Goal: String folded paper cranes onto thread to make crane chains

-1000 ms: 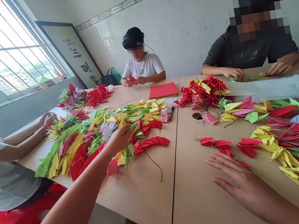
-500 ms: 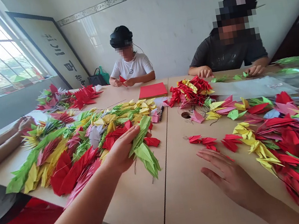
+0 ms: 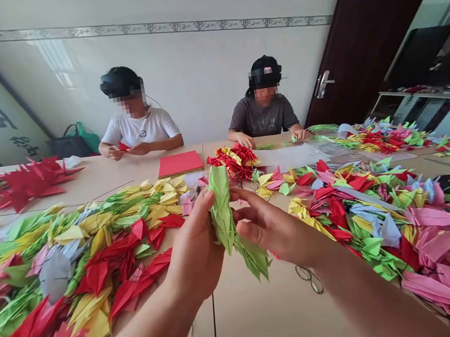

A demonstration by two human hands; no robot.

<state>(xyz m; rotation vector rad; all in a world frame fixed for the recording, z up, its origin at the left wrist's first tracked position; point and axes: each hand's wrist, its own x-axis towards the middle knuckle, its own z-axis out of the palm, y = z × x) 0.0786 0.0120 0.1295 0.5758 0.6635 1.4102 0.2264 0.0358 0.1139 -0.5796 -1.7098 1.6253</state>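
Note:
A bundle of green folded-paper cranes [image 3: 221,203] is held up over the table in front of me, its lower end drooping to the right. My left hand [image 3: 197,248] grips it from the left, thumb along its side. From the right, my right hand [image 3: 275,223] curls its fingers and thumb against the same bundle; some fingertips are hidden behind it. Left of my hands lie strings of red paper cranes [image 3: 112,265] and yellow ones [image 3: 154,194]. A red and yellow pile [image 3: 235,161] sits just beyond the green bundle.
A heap of pink, blue, red and green paper cranes [image 3: 389,221] covers the table's right side. Red paper sheets [image 3: 180,163] lie stacked farther back. Two people, in a white shirt [image 3: 143,130] and a dark shirt [image 3: 265,113], work across the table. A black cord loop [image 3: 310,279] lies near my right wrist.
My left hand has brought the green cranes up to the middle of my view. My right hand has risen from the table onto them. The view has swung right.

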